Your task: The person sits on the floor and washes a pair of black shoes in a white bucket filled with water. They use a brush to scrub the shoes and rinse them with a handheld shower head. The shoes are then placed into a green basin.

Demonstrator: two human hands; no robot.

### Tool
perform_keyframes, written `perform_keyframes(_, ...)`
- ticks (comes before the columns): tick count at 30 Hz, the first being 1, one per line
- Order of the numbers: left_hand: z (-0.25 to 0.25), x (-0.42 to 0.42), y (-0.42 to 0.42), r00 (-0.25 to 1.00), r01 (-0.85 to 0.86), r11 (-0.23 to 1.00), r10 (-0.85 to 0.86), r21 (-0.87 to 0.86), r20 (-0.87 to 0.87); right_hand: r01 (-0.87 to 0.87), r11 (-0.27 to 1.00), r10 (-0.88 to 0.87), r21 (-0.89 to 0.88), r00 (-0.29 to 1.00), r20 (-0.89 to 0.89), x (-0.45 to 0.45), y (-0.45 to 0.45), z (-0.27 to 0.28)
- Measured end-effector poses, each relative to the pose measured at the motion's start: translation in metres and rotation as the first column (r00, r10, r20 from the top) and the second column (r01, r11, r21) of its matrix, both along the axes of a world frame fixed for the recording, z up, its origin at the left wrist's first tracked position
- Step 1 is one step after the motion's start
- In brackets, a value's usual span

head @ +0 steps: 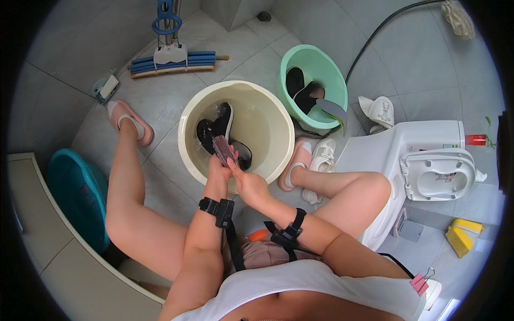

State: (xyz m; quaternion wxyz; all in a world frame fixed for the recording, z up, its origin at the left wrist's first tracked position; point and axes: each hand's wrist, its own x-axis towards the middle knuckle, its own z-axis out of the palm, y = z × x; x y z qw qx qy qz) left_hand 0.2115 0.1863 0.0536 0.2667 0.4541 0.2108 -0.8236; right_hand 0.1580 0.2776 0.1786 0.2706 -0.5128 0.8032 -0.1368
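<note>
My left hand (220, 167) holds a dark pinkish scrubbing brush (225, 149), bristles facing up, over the near part of a cream plastic basin (286, 132). My right hand (249, 185) reaches in from the right, its index finger touching the brush's near end; whether it grips anything is unclear. Water lies in the basin with black shoes (222, 120), partly under the surface. A mint green basin (339, 80) at its upper right holds more black shoes (295, 81) and a grey insole (331, 108) over its rim.
White shoes (323, 154) lie beside the right foot, near a white toilet (373, 148). A blue sponge mop (172, 62) stands behind the basin. A teal tub (72, 192) is by the left cabinet (60, 257). A black hose (371, 38) runs along the wall; a yellow plastic object (461, 238) is far right.
</note>
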Motion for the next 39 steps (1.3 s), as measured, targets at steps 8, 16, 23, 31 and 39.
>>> perform_keyframes(8,-0.003,0.002,0.0,0.997,0.04,0.99,-0.048,0.133,0.056,0.154,0.985,-0.133,-0.077,0.966,0.223,-0.023,-0.012,-0.033)
perform_keyframes(16,-0.013,0.001,0.013,0.991,-0.101,0.973,0.079,0.209,0.111,0.42,0.907,-0.42,0.006,0.907,-0.039,-0.09,-0.044,-0.108)
perform_keyframes(23,0.016,-0.002,0.002,0.996,-0.093,0.982,0.093,0.162,0.008,0.383,0.924,-0.364,-0.024,0.895,0.258,-0.07,0.013,-0.132)
perform_keyframes(31,0.051,-0.038,-0.012,0.889,-0.071,0.997,0.049,-0.03,-0.455,0.183,0.982,-0.186,-0.041,0.979,-0.085,-0.022,0.007,0.047)
perform_keyframes(39,0.029,-0.065,-0.016,0.863,-0.104,0.994,0.104,0.027,-0.495,0.076,0.972,-0.129,-0.222,0.963,-0.235,-0.024,0.01,0.034)
